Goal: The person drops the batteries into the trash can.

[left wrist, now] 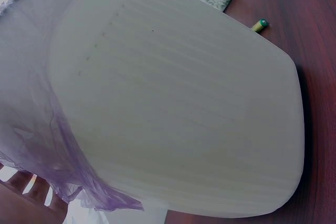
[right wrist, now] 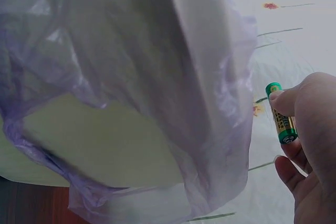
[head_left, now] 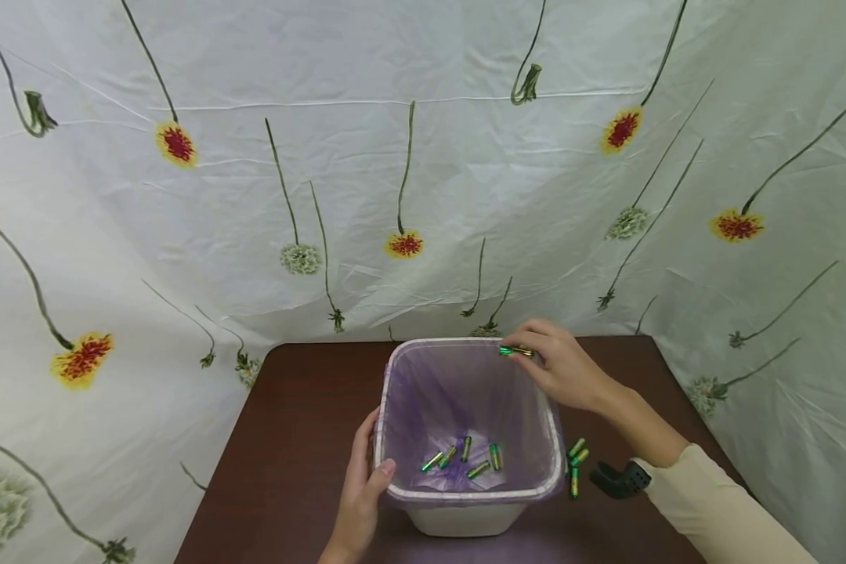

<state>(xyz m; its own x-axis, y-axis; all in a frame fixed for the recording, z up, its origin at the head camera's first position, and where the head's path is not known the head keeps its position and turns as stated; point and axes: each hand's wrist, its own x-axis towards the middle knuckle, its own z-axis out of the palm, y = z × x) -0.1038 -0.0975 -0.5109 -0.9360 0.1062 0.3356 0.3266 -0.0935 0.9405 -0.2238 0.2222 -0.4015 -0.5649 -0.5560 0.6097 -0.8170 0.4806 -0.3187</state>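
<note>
A white trash bin (head_left: 465, 518) lined with a thin purple plastic bag (head_left: 423, 384) stands on the table. My left hand (head_left: 358, 478) grips its left rim, thumb over the edge and fingers outside. Above the far right corner of the rim, my right hand (head_left: 553, 364) pinches a green and gold battery (right wrist: 282, 116) between thumb and fingers. Several like batteries (head_left: 478, 469) lie scattered on the bottom of the bin. A small group of loose batteries (head_left: 574, 482) lies on the table to the bin's right. In the left wrist view the bin's side (left wrist: 184, 103) hides most of the table.
The dark brown table (head_left: 310, 423) extends on both sides of the bin. A white cloth with flower prints (head_left: 366, 188) hangs behind and around it. A black strap-like object (head_left: 619, 479) sits at the right wrist, by the pale sleeve (head_left: 712, 501).
</note>
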